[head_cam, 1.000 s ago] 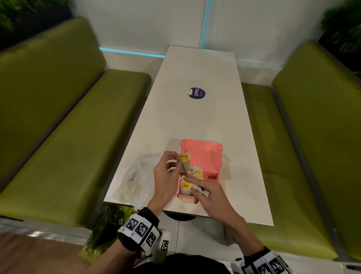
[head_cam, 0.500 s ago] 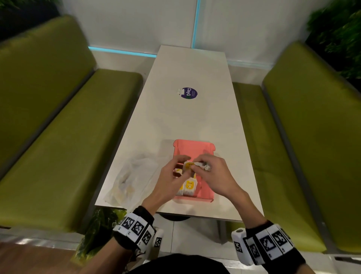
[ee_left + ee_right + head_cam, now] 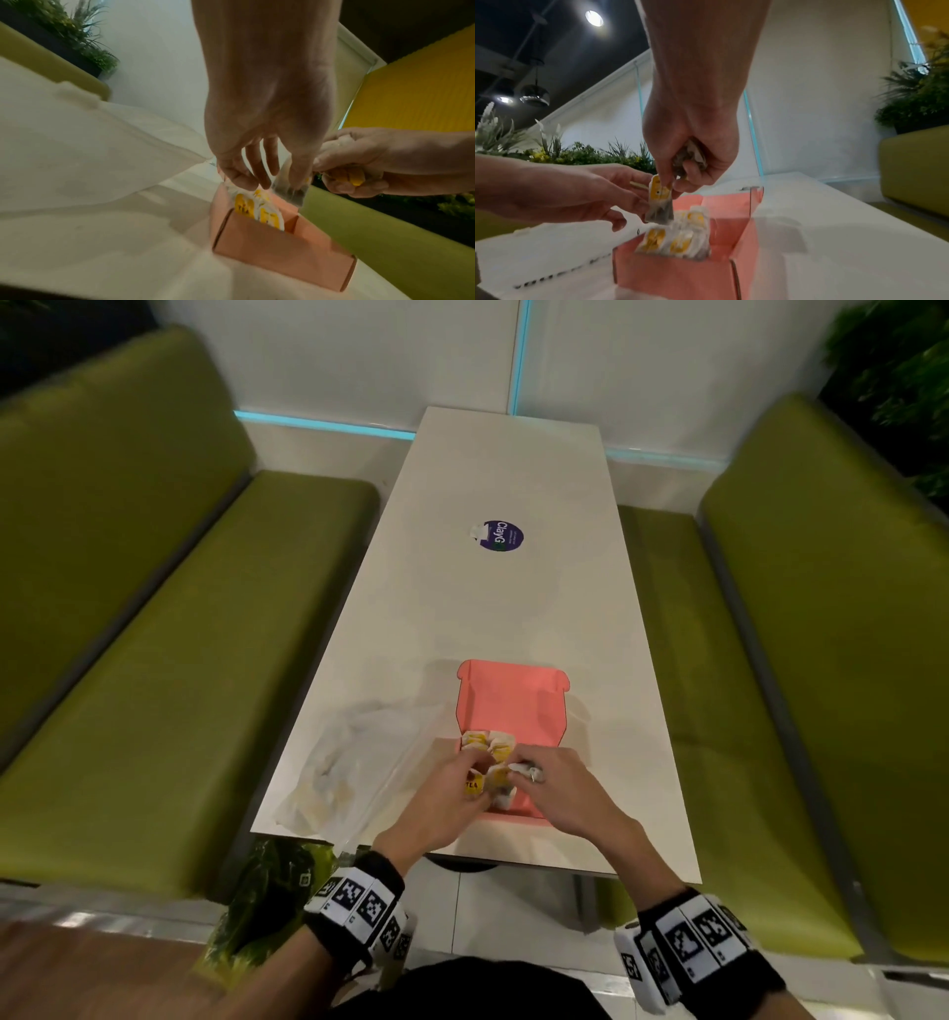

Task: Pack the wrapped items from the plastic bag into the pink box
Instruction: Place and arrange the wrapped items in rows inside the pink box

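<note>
white table (image 3: 513,608): pink box (image 3: 513,703) holds yellow-label sachets (image 3: 675,241); right fingers (image 3: 695,179) pinch held sachet (image 3: 660,203), left fingers (image 3: 628,201) relaxed alongside.

The pink cardboard box (image 3: 513,816) sits on the white counter (image 3: 513,608) near its front edge, with its lid flap open at the far side. White wrapped sachets with yellow labels (image 3: 488,744) stand on edge, packed together in the box's left part. A single sachet (image 3: 660,201) hangs upright just above them, pinched at its yellow top by the fingers (image 3: 664,176) of my right hand (image 3: 693,121). The crumpled clear plastic bag (image 3: 354,762) lies just left of the box.
</note>
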